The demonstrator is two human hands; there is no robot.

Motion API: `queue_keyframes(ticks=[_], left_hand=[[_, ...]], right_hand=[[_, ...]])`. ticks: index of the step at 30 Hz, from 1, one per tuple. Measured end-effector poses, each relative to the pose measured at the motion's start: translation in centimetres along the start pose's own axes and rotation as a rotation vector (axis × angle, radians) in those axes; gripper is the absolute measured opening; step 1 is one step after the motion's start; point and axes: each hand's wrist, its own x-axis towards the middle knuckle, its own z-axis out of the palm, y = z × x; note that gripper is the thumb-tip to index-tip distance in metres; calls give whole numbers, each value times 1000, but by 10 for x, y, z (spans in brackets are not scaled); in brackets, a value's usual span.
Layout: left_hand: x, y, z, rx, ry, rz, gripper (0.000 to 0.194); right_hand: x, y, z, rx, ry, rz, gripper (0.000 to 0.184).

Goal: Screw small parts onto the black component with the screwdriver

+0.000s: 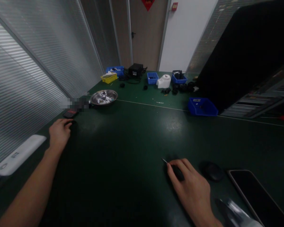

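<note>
Dark green tabletop (123, 135): it runs out beneath both my arms, with a thin pale line crossing its far part.
Round shiny steel bowl (104, 102): it sits beyond my left hand (60, 131), white bits inside.
Open blue plastic bin (202, 108): far right, well apart from my fingers.
Long white plastic bar (20, 154): it lies beside my left forearm, near the blinds.
Dark-screened, pale-edged slab, phone-like (260, 195): just right of my right hand (191, 186).
Left fingers: bent, thumb and fingertips brought close at the small piece; whether they grip it or only touch it, I cannot tell.
Right fingers: curled in, pinching the tool between thumb and forefinger.
Smooth black rounded puck (213, 171): right of my right knuckles, not touched.
Slim tool with black handle and thin metal shaft (178, 172): in my right hand, its long axis slanting from my palm to the far left, the tip pointing roughly toward my left hand's side.
Small dark piece (73, 122): at my left fingertips, far and left of the tool's tip; my left hand is clearly the nearer, my right well apart.
</note>
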Motion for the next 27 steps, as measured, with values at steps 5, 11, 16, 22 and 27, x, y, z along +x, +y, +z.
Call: queue_keyframes(ticks=[5, 11, 16, 22, 27], left_hand=[[-3, 3, -3, 35, -9, -27, 47], [-7, 6, -3, 78, -11, -129, 52], [-9, 7, 0, 9, 1, -117, 50], [-7, 3, -1, -62, -9, -89, 44], [-6, 6, -7, -10, -48, -72, 49]], right_hand=[[1, 1, 1, -10, -12, 7, 36], [0, 2, 2, -15, -13, -5, 38], [0, 3, 3, -10, -19, -10, 39], [1, 1, 3, -17, -20, 14, 39], [1, 2, 2, -14, -30, 21, 39]])
